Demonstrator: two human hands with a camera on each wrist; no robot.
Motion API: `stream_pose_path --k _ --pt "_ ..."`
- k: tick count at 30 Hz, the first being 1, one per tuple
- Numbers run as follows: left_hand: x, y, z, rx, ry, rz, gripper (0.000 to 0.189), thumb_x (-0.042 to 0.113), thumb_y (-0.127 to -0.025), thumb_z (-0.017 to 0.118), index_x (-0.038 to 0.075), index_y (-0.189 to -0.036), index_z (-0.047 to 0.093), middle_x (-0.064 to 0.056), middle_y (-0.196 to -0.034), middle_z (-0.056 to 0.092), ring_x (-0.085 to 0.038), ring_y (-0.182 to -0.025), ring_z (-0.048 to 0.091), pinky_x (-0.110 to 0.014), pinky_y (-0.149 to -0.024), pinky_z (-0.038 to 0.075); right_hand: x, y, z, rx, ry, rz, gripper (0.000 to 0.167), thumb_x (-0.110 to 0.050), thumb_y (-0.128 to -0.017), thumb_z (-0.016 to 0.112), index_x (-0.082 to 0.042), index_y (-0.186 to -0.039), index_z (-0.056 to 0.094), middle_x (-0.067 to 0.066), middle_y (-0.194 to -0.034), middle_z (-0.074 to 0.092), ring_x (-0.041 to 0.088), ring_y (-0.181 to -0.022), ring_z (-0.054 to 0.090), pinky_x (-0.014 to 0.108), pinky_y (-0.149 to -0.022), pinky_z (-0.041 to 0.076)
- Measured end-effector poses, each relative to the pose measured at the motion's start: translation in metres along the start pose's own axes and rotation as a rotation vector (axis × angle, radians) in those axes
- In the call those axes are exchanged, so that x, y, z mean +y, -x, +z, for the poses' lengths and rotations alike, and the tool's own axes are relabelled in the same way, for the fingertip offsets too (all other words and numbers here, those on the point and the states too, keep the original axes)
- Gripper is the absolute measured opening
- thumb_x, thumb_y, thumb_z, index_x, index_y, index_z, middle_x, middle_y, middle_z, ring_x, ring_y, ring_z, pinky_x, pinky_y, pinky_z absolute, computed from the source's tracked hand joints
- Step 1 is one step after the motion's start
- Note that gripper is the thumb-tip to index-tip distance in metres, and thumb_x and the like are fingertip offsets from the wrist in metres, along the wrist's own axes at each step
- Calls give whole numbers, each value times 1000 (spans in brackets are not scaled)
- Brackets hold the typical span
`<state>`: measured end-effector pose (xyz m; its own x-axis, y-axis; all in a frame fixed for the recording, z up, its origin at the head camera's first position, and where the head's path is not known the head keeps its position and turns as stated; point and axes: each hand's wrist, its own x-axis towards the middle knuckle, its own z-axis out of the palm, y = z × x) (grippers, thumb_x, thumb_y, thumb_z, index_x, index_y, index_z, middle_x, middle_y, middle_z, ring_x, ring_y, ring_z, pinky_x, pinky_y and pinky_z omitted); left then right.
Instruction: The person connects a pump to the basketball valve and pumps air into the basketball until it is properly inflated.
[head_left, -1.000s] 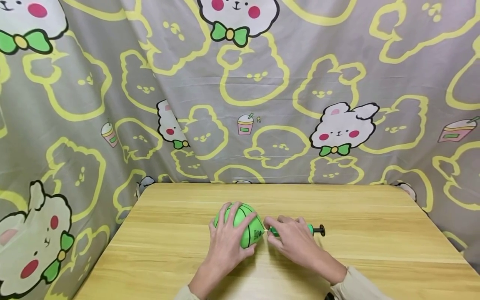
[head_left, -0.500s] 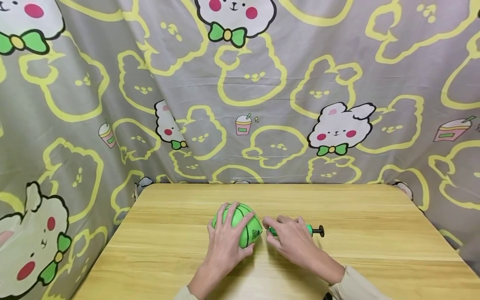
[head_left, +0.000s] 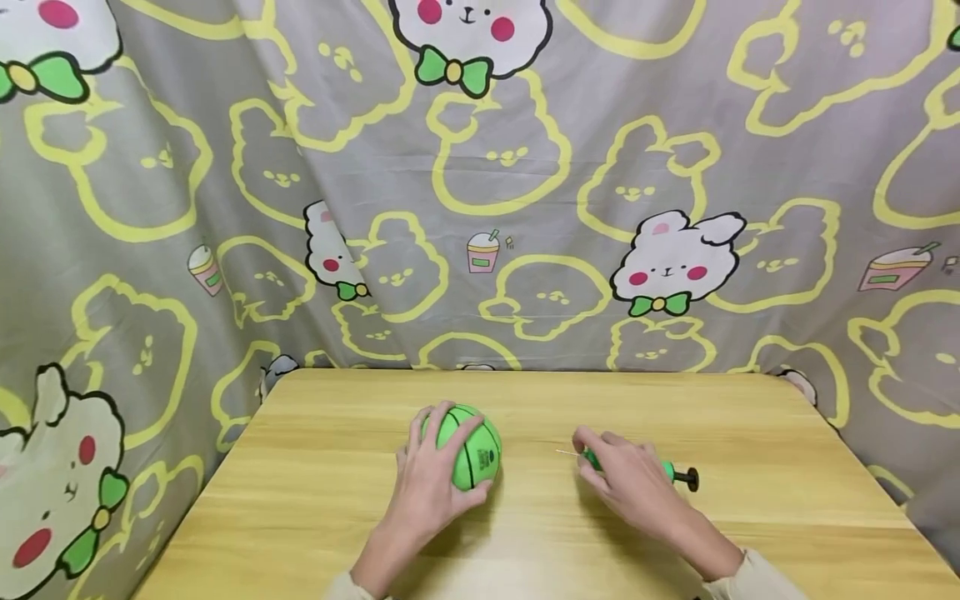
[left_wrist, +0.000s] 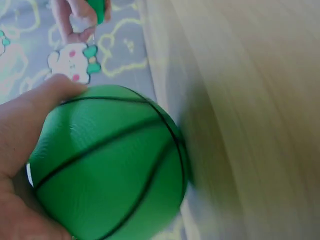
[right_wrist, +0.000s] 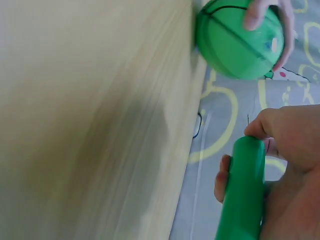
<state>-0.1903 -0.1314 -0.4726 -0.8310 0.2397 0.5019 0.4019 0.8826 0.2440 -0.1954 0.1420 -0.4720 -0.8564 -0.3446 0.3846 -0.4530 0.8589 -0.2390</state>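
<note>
A small green ball [head_left: 474, 454] with black lines, like a basketball, is gripped from above and the left by my left hand [head_left: 431, 475]. The thumb and spread fingers curve round it in the left wrist view, where the ball [left_wrist: 115, 160] looks round. My right hand [head_left: 637, 483] holds a green hand pump [right_wrist: 242, 190] with a black handle [head_left: 686, 478] at its right end. A thin needle [head_left: 567, 452] sticks out of the pump's left end, pointing at the ball but apart from it.
Both hands work over a light wooden table [head_left: 337, 417]. Behind and to the left hangs a grey curtain [head_left: 420, 167] printed with yellow outlines and white rabbits.
The needle has come out of the ball. My right hand has moved right with the pump, and my left hand has shifted slightly left with the ball, which now looks rounder.
</note>
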Motion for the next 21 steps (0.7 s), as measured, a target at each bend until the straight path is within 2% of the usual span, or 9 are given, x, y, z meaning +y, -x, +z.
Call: stream_pose_path --k 2,6,10,15,18,21 --pt "1 0 -2 -7 -2 28 91 48 -62 95 35 -143 56 -11 -152 43 -43 -140 36 -72 -86 46 3 3 -3 -25 -69 2 13 -18 -99 67 -28 -103 59 -17 -73 50 2 -59 40 34 -61 33" --pt "5 2 -3 -31 -1 65 101 54 -59 96 31 -147 52 -9 -156 41 -41 -145 32 -74 -92 42 6 2 -7 -70 -250 -21 10 -22 -102 65 -22 -110 59 -13 -85 61 0 -66 48 30 -59 42" --pt "6 1 -4 -16 29 63 108 60 -54 95 28 -147 50 -10 -162 35 -39 -148 30 -72 -98 40 13 -2 -12 -103 -371 62 19 -22 -97 70 -15 -113 63 -6 -89 67 5 -71 56 26 -61 48" --pt "4 2 -5 -8 110 59 102 58 -60 94 32 -149 52 -13 -162 33 -39 -147 32 -67 -103 38 27 -7 -10 -103 -406 222 29 -27 -93 76 -9 -115 72 2 -95 73 14 -79 68 34 -70 57" --pt "2 4 -4 -12 153 20 104 59 -62 93 26 -151 49 -13 -161 33 -36 -146 33 -63 -107 36 35 -11 -3 -76 -408 278 32 -26 -94 76 -3 -116 73 8 -98 74 20 -81 70 38 -71 58" --pt "1 6 -3 -4 190 -31 107 60 -61 93 24 -149 47 -14 -161 32 -39 -143 37 -64 -106 39 41 -12 2 -62 -405 324 33 -21 -95 75 0 -119 71 12 -100 73 23 -85 70 40 -72 57"
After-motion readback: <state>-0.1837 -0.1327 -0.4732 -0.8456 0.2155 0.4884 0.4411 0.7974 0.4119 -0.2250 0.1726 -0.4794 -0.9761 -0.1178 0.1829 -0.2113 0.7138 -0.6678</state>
